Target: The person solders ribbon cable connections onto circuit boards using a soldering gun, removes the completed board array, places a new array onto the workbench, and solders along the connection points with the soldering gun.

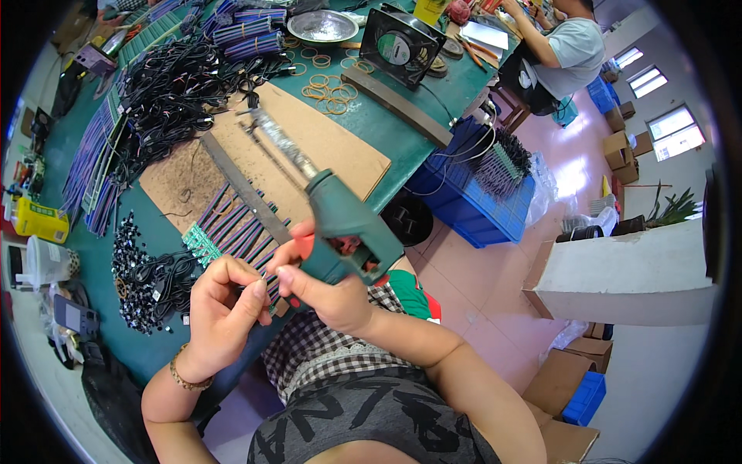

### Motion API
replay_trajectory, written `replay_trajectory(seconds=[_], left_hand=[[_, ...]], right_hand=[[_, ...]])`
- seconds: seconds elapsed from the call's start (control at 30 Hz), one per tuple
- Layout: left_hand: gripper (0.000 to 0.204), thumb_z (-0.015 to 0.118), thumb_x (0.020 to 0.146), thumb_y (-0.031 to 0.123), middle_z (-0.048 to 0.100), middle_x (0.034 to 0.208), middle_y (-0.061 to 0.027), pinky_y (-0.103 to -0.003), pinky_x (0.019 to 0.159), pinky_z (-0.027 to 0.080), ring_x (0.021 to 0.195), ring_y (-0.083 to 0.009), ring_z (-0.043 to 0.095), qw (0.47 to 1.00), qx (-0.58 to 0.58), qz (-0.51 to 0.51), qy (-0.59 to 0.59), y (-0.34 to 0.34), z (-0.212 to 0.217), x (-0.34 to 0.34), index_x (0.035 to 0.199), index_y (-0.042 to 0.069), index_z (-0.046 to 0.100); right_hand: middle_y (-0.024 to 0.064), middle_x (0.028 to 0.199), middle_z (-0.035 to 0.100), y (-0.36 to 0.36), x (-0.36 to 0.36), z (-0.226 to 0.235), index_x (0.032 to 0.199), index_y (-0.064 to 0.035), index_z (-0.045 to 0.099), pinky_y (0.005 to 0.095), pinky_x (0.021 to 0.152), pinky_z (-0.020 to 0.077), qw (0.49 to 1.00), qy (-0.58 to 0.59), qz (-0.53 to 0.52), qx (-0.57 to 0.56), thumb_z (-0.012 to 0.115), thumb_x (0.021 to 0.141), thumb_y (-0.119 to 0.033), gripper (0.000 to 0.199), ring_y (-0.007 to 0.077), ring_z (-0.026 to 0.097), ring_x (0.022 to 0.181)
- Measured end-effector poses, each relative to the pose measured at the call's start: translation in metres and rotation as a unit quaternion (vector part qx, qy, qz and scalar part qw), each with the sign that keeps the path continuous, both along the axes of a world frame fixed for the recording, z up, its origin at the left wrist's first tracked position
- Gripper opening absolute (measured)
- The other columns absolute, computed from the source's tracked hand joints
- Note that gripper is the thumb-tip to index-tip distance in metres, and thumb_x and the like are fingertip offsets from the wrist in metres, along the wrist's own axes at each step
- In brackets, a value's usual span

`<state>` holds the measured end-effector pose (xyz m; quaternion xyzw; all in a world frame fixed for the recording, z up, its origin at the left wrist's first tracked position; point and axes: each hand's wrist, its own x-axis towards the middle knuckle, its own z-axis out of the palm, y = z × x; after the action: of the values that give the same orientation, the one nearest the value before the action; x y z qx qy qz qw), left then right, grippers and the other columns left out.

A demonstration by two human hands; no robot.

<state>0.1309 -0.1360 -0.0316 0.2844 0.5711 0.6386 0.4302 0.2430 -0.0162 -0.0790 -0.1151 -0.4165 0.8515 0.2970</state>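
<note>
My right hand [340, 303] is wrapped round a green soldering gun [346, 209], its metal barrel slanting up and left over the brown board [348, 147]. The thumb and fingertips of that hand meet those of my left hand [224, 313]. My left hand is closed in a pinch on something thin and small, too fine to name. Just beyond my fingers, thin coloured wires [246, 232] with small green circuit boards [202, 244] on their ends lie side by side, and a flat metal bar [243, 189] lies across them.
Black cables [166, 89] pile up at the far left, with small black parts [131, 267] nearer. Rubber bands [328, 97], a metal dish [323, 26], another bar [398, 104] and a black fan [400, 48] lie beyond. A blue crate [487, 205] stands right; another person [568, 50] sits farther off.
</note>
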Motion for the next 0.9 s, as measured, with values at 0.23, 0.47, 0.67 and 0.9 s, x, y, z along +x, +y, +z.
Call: replay_trajectory(seconds=[0.23, 0.47, 0.67, 0.9], left_hand=[[0.011, 0.057, 0.094, 0.006, 0.061, 0.085, -0.0086, -0.022, 0.057, 0.051, 0.065, -0.0099, 0.06, 0.999, -0.018, -0.004, -0.028, 0.0, -0.002, 0.0, 0.089, 0.001, 0.048], [0.013, 0.061, 0.092, 0.004, 0.06, 0.083, -0.0072, -0.022, 0.06, 0.049, 0.066, -0.0084, 0.058, 0.999, -0.034, 0.004, 0.013, 0.002, -0.003, 0.003, 0.088, 0.001, 0.048], [0.015, 0.063, 0.088, 0.0, 0.059, 0.083, -0.0062, -0.022, 0.065, 0.044, 0.07, -0.0092, 0.053, 0.99, -0.01, 0.041, 0.135, -0.002, -0.015, 0.008, 0.084, 0.002, 0.048], [0.014, 0.062, 0.088, -0.001, 0.058, 0.082, -0.0092, -0.021, 0.057, 0.044, 0.064, -0.0085, 0.053, 0.986, 0.052, 0.069, 0.139, -0.003, -0.015, 0.015, 0.085, 0.001, 0.049]], right_hand=[[0.0117, 0.099, 0.061, -0.001, 0.001, 0.006, 0.128, -0.0066, 0.037, 0.0255, 0.071, 0.0529, 0.997, -0.008, 0.071, 0.021, 0.054, 0.091, 0.006, 0.043, 0.0121, 0.062, 0.085], [0.0077, 0.095, 0.059, 0.0, 0.003, 0.011, 0.125, -0.0013, 0.039, 0.0254, 0.065, 0.0518, 0.995, -0.026, 0.047, 0.089, 0.055, 0.09, 0.005, 0.039, 0.0121, 0.06, 0.081], [0.0065, 0.095, 0.06, -0.002, 0.003, 0.01, 0.12, -0.0014, 0.043, 0.024, 0.075, 0.0476, 0.992, -0.04, 0.018, 0.12, 0.056, 0.089, 0.003, 0.033, 0.0095, 0.058, 0.088], [0.0105, 0.097, 0.058, -0.016, 0.0, -0.001, 0.125, -0.013, 0.034, 0.0251, 0.067, 0.0477, 0.997, 0.071, 0.026, 0.029, 0.052, 0.09, 0.009, 0.045, 0.011, 0.056, 0.079]])
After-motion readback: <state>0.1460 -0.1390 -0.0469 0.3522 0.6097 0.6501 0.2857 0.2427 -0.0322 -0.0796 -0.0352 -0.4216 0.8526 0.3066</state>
